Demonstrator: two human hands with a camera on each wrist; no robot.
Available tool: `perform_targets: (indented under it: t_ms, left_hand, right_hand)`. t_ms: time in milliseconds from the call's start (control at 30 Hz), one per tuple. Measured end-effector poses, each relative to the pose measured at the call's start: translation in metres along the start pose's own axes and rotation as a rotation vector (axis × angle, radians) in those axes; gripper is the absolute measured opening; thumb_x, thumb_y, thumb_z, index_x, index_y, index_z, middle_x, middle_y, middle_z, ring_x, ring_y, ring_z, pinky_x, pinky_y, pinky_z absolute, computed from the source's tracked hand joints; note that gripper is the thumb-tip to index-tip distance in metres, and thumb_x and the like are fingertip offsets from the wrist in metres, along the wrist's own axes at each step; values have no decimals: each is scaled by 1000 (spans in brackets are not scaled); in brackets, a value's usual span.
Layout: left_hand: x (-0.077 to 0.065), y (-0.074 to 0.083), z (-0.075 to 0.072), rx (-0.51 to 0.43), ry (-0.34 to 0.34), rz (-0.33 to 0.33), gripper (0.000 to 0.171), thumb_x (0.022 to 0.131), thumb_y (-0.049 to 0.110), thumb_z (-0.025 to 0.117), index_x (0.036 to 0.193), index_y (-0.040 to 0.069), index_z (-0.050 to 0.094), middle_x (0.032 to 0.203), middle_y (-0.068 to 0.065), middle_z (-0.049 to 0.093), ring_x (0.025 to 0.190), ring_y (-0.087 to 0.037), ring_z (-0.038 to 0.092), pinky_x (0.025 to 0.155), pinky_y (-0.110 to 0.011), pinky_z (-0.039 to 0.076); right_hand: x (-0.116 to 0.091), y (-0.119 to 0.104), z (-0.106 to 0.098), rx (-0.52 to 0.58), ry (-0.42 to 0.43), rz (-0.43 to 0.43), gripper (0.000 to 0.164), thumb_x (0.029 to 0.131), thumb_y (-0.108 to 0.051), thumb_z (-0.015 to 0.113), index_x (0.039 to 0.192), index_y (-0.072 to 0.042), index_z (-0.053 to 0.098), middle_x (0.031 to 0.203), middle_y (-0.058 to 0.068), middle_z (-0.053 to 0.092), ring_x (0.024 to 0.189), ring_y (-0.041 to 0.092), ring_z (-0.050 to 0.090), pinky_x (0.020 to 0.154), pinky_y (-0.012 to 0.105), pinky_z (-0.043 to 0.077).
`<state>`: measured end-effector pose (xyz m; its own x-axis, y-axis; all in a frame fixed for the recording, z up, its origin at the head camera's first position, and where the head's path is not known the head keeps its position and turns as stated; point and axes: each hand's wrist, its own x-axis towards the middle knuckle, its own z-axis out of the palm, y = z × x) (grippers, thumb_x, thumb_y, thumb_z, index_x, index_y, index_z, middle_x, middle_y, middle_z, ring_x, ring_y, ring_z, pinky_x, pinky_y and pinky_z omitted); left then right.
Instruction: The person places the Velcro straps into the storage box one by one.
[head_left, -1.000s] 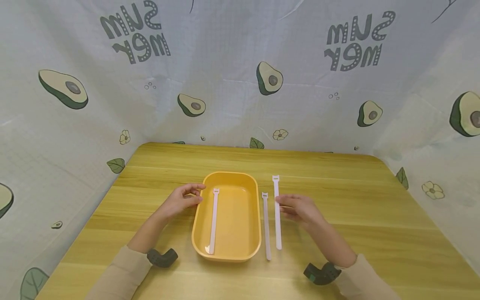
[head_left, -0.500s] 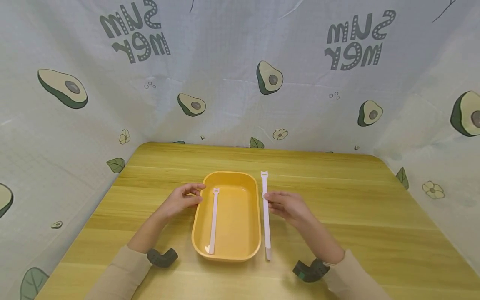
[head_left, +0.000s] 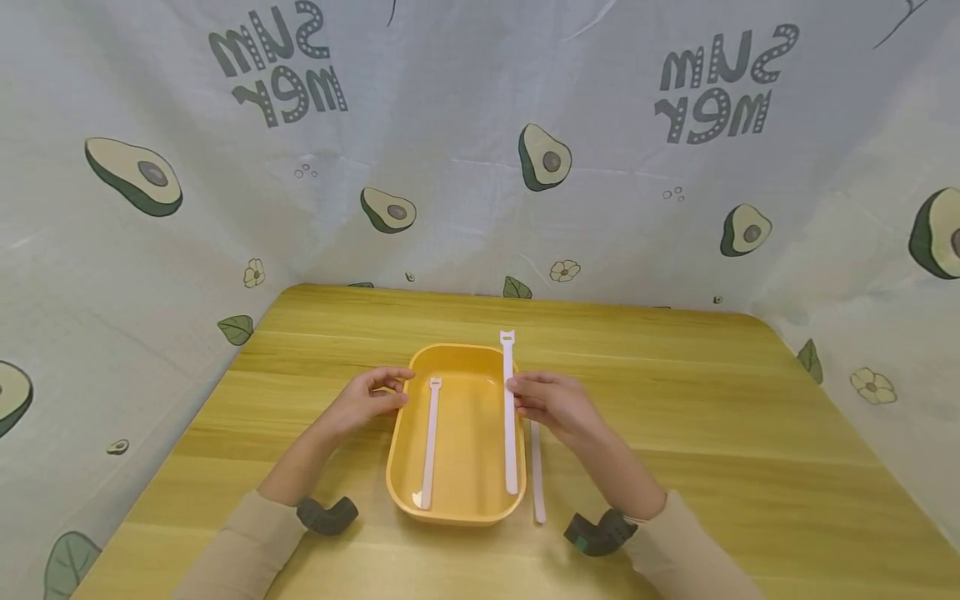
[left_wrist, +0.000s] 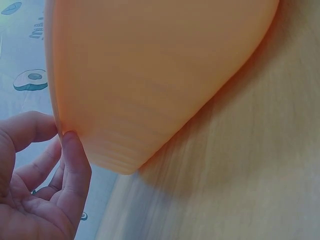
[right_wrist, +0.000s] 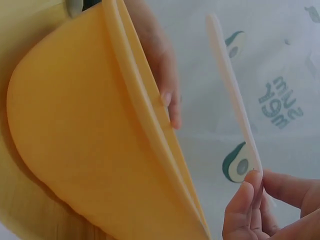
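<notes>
My left hand [head_left: 365, 402] pinches the left rim of a yellow plastic tray [head_left: 467, 442]; thumb and fingertip meet across the rim in the left wrist view. Between thumb and fingers of my right hand [head_left: 558, 405] is a pale pink cable tie [head_left: 510, 437], a flat strap with a slotted head at its far end. It is raised over the tray's right side, and in the right wrist view it stands apart from the rim. A second cable tie [head_left: 430, 450] lies lengthwise inside the tray, left of centre. A third cable tie [head_left: 537, 487] lies on the table just right of the tray.
The wood-grain table [head_left: 675, 400] carries the tray near its middle. A white cloth [head_left: 465, 125] printed with avocados hangs behind and along both sides. Dark curved devices [head_left: 600, 533] sit at both wrists.
My right hand has carried its cable tie leftward, past the one on the table, to above the tray's right side. My left hand has stayed at the rim.
</notes>
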<state>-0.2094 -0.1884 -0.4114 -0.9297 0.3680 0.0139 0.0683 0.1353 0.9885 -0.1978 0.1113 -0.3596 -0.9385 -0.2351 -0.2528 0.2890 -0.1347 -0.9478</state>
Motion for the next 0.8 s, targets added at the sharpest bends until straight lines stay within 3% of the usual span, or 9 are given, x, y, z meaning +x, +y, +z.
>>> perform_targets:
  t_ms: [300, 800]
  left_hand:
    - [-1, 0, 1, -13, 0, -2, 47, 87, 11, 63, 128, -7, 46, 103, -15, 49, 90, -24, 55, 81, -37, 50]
    - [-1, 0, 1, 3, 21, -21, 45, 87, 10, 63, 127, -5, 49, 106, -19, 50, 89, -22, 56, 76, -32, 51]
  right_hand:
    - [5, 1, 17, 39, -56, -19, 13, 86, 0, 61, 95, 9, 58, 75, 6, 62, 63, 12, 59, 62, 20, 52]
    - [21, 12, 45, 22, -60, 31, 20, 84, 0, 65, 100, 9, 60, 75, 6, 64, 62, 12, 61, 61, 22, 53]
